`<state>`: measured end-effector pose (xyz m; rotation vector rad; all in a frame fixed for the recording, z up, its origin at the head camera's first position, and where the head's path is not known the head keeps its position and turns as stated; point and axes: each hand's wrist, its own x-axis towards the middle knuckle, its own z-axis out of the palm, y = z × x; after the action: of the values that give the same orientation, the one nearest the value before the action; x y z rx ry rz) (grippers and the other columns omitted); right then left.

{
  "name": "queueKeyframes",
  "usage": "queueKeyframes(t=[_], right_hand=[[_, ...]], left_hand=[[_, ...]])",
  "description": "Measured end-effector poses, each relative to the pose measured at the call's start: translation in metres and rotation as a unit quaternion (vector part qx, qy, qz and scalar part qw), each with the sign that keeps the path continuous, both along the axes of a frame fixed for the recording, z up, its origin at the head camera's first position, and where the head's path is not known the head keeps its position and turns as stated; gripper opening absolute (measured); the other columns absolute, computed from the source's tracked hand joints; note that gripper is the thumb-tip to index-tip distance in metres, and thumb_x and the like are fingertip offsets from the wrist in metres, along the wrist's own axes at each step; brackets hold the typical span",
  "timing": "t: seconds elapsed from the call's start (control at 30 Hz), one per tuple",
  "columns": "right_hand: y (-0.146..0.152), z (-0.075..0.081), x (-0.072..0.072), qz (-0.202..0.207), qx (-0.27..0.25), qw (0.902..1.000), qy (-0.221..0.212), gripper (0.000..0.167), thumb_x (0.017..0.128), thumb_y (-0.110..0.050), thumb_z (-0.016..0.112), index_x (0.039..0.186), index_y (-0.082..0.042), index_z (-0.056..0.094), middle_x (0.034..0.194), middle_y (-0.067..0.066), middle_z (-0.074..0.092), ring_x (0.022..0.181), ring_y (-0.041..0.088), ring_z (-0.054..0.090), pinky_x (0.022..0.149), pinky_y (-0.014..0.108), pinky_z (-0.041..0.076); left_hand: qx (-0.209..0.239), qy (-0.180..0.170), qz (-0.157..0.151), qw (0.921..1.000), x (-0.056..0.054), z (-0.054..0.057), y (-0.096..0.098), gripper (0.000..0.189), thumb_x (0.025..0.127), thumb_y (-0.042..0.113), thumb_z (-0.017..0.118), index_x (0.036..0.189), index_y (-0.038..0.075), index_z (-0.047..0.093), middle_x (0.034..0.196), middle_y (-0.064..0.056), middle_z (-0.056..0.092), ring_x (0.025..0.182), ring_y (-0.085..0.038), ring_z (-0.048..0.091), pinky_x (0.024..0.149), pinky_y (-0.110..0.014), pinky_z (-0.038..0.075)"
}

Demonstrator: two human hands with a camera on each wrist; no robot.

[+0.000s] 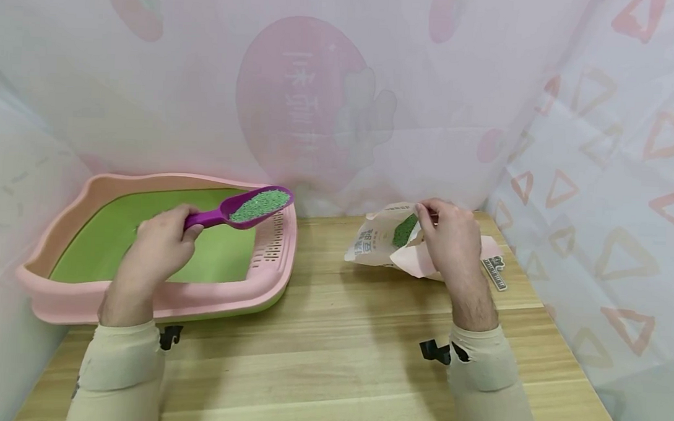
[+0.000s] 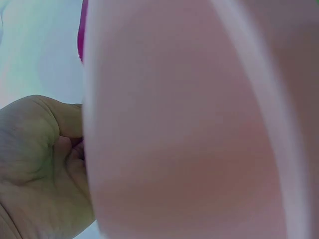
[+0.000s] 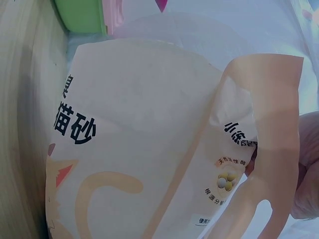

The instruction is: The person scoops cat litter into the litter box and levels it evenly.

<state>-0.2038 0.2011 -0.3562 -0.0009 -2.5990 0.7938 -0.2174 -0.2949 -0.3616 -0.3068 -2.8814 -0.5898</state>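
Observation:
My left hand (image 1: 160, 244) grips the handle of a purple scoop (image 1: 205, 218), heaped with green cat litter pellets (image 1: 261, 206). The scoop is held over the right part of a pink litter box (image 1: 222, 296) with a green base. In the left wrist view the box's pink wall covers most of the picture, hiding the scoop's handle. My right hand (image 1: 453, 236) pinches the upper edge of an opened paper cat litter bag (image 1: 372, 236) lying on the table. Green pellets show inside its mouth. The right wrist view shows the bag's printed side (image 3: 144, 114) close up.
The litter box has a slotted grid (image 1: 271, 242) along its right side. Wooden table (image 1: 320, 358) runs in front of the box and bag. A patterned sheet (image 1: 340, 111) hangs behind, with more sheeting at both sides. Black clips (image 1: 435, 351) sit at my wrists.

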Motion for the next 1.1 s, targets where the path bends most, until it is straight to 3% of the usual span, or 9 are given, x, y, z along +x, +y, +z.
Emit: queueKeyframes(t=[0.33, 0.7, 1.1], right_hand=[[0.0, -0.001, 0.0, 0.002, -0.004, 1.0, -0.002, 0.028, 0.119, -0.023, 0.071, 0.129, -0.002, 0.086, 0.121, 0.022, 0.089, 0.109, 0.044, 0.088, 0.094, 0.062, 0.07], [0.001, -0.002, 0.0, 0.005, -0.007, 1.0, -0.001, 0.028, 0.119, -0.023, 0.071, 0.129, -0.002, 0.086, 0.122, 0.023, 0.089, 0.11, 0.044, 0.088, 0.096, 0.062, 0.07], [0.001, -0.002, 0.0, 0.008, -0.005, 0.9999, -0.007, 0.028, 0.119, -0.024, 0.072, 0.129, -0.003, 0.087, 0.122, 0.022, 0.089, 0.112, 0.044, 0.088, 0.097, 0.062, 0.07]], left_hand=[[-0.006, -0.02, 0.045, 0.9988, 0.001, -0.005, -0.045, 0.034, 0.122, 0.018, 0.057, 0.143, -0.008, 0.063, 0.105, -0.031, 0.074, 0.089, -0.047, 0.063, 0.088, -0.07, 0.044], [-0.02, -0.061, 0.067, 0.9957, 0.001, -0.014, -0.067, 0.038, 0.122, 0.016, 0.055, 0.148, -0.011, 0.058, 0.114, -0.039, 0.075, 0.099, -0.058, 0.069, 0.095, -0.075, 0.043], [-0.051, -0.111, 0.067, 0.9902, -0.007, -0.024, -0.081, 0.036, 0.123, 0.021, 0.053, 0.143, -0.008, 0.062, 0.097, -0.026, 0.073, 0.087, -0.046, 0.065, 0.082, -0.057, 0.043]])
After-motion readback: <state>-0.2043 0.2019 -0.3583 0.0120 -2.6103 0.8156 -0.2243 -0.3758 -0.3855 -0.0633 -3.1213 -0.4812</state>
